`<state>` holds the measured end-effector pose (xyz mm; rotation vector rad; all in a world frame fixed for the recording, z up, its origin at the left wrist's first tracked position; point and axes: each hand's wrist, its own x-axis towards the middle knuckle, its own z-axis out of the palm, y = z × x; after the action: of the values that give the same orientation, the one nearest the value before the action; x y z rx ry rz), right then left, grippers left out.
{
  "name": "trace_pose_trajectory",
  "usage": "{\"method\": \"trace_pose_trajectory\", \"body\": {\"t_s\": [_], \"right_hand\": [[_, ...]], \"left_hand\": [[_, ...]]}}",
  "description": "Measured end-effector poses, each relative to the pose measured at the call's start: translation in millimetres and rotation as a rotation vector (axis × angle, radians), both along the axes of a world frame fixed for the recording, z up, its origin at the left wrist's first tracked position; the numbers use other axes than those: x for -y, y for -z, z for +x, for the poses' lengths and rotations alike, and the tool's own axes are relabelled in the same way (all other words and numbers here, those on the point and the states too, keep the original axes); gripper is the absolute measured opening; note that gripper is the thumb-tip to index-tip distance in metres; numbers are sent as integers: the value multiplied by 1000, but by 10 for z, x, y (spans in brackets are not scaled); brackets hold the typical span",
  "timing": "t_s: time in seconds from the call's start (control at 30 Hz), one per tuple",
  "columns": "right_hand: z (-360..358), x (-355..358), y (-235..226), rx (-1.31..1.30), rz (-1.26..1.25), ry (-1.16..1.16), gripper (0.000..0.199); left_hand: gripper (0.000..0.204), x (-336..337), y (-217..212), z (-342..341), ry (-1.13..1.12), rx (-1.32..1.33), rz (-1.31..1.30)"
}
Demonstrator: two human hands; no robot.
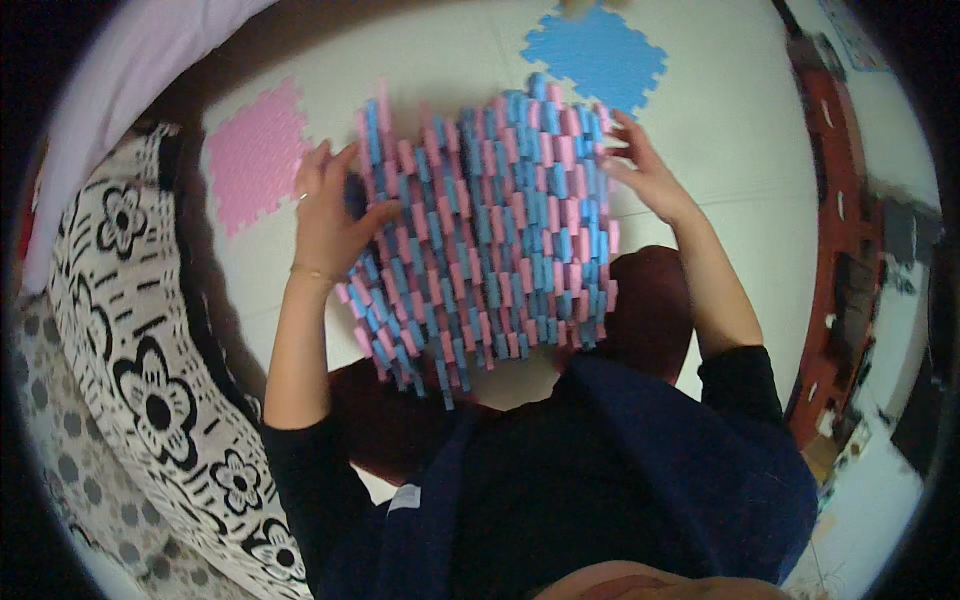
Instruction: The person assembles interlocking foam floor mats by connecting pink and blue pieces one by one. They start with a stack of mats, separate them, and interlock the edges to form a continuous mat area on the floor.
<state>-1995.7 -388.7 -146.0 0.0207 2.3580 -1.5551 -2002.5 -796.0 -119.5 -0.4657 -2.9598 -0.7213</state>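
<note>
A wide, folding mat of short pink and blue tubes (515, 215), set in staggered rows, is held up in front of my torso. Its left part bends into loose folds, and its lower edge hangs uneven over my knees. My left hand (338, 205) grips the left side, thumb across the front; some of its fingers are bent near the edge. At the upper right edge, my right hand (645, 175) has its fingertips curled against the tubes. The mat partly hides those fingertips. How the tubes are joined is too small to make out.
On the pale floor lie a pink foam tile (258, 155) at left and a blue foam tile (597, 58) at the top. A flower-patterned black and white cover (155, 400) drapes along the left. A reddish-brown cabinet (835, 270) stands at right.
</note>
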Motion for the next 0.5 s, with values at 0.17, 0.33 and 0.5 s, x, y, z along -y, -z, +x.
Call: {"method": "trace_pose_trajectory", "body": {"t_s": [0.17,0.33,0.5], "right_hand": [[-134,155,-144,-264,34,91,69],[-266,431,-232,-390,1,27,59],[-322,613,-260,-327,13,66,56]], "left_hand": [[53,73,-25,34,43,67,185],[35,116,-30,73,34,31,143],[27,133,-50,100,-13,39,231]]}}
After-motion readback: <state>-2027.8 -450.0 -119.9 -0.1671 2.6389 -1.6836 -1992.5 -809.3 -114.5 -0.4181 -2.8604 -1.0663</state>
